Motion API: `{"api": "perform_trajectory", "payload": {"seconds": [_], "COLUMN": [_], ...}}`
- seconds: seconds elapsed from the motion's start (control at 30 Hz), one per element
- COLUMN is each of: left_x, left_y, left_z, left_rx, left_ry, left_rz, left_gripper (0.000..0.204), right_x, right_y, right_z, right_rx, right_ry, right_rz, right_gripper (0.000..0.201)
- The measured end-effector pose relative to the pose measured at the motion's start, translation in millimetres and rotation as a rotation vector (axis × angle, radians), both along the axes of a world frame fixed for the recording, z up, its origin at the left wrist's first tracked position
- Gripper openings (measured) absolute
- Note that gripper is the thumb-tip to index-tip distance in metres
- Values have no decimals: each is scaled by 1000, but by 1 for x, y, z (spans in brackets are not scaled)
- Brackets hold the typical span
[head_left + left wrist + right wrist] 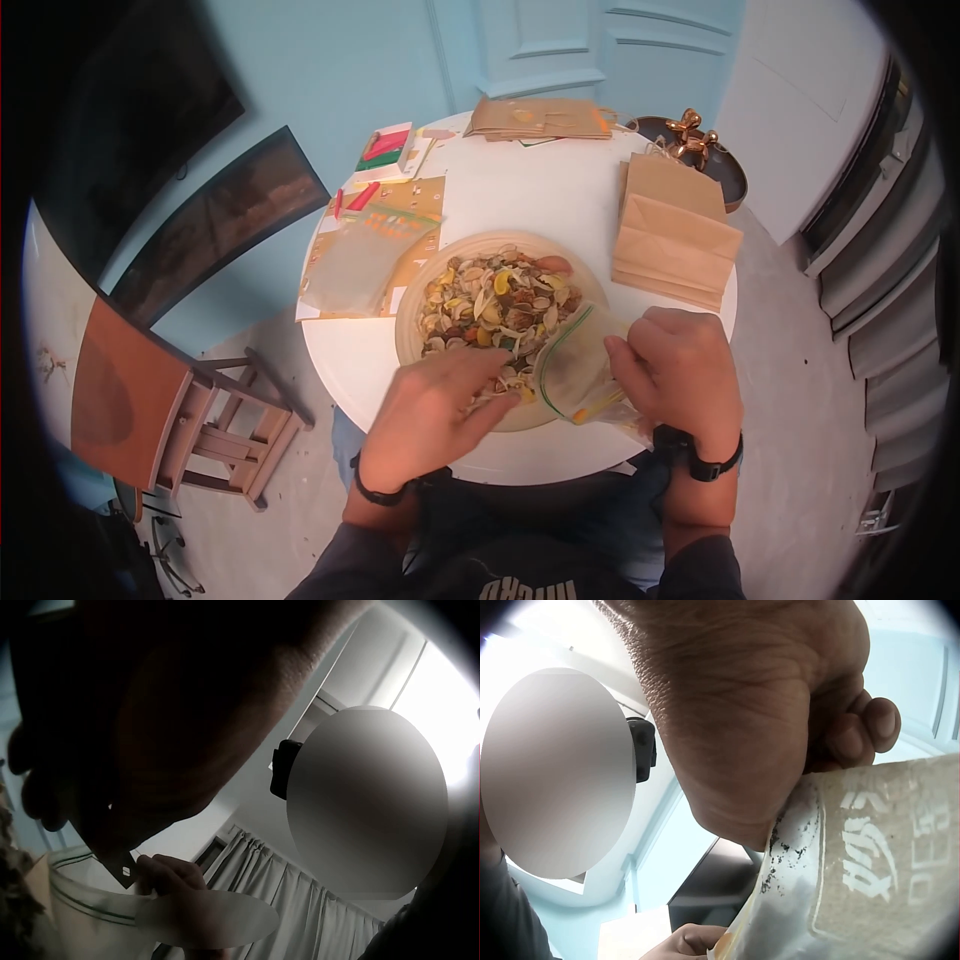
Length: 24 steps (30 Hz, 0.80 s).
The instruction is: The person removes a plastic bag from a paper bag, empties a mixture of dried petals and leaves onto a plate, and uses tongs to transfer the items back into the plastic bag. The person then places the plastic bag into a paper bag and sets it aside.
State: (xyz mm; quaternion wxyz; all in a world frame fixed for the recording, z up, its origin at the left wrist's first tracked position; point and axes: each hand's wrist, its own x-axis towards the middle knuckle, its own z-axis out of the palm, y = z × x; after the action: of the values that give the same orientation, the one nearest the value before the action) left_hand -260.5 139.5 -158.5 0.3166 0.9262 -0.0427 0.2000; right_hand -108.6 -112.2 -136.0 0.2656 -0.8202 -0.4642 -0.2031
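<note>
A round wooden plate [408, 335] carries a heap of potpourri [505, 300], dried petals and slices in yellow, tan and brown. My left hand [435, 400] reaches over the plate's near side, thumb and fingers apart at the potpourri. Close to my left thumb, the left wrist view shows a dark square-cornered piece [124, 871] with a small white mark. My right hand [680, 370] grips a clear zip bag [575, 360] with a green seal line, its mouth facing the plate. White lettering covers the bag's side in the right wrist view. Some pieces lie inside the bag.
Another zip bag [360, 260] lies on brown sheets at the left. Behind it sits a white box [385, 150] with red and green items. Brown paper bags [675, 240] occupy the right side, and flat paper bags [540, 118] the far edge. A dark tray [735, 180] holds a copper-coloured balloon-dog figure [690, 135].
</note>
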Motion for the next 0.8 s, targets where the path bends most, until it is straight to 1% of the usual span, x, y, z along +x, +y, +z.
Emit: {"api": "perform_trajectory", "payload": {"seconds": [0.07,0.1,0.2,0.33,0.53,0.63,0.8], "left_x": [-7,-11,-27,-32,-26,-23,-21], "left_y": [13,19,45,54,53,47,44], "left_z": [6,10,6,3,-13,-13,-12], "left_rx": [29,54,237,286,351,345,391], "left_ry": [61,70,231,325,341,344,349], "left_rz": [101,143,200,226,258,244,279], "left_gripper": [43,42,40,38,32,28,22], "right_x": [1,2,3,1,0,-1,-1], "right_y": [-3,-5,-6,-5,0,2,3], "right_z": [0,-1,-1,-1,0,0,1], "right_rx": [2,3,7,9,10,12,3], "right_ry": [-3,-2,-6,4,9,18,9], "right_rz": [-8,-8,-15,-16,-7,-6,-1], "right_gripper": [35,36,36,37,36,35,35]}}
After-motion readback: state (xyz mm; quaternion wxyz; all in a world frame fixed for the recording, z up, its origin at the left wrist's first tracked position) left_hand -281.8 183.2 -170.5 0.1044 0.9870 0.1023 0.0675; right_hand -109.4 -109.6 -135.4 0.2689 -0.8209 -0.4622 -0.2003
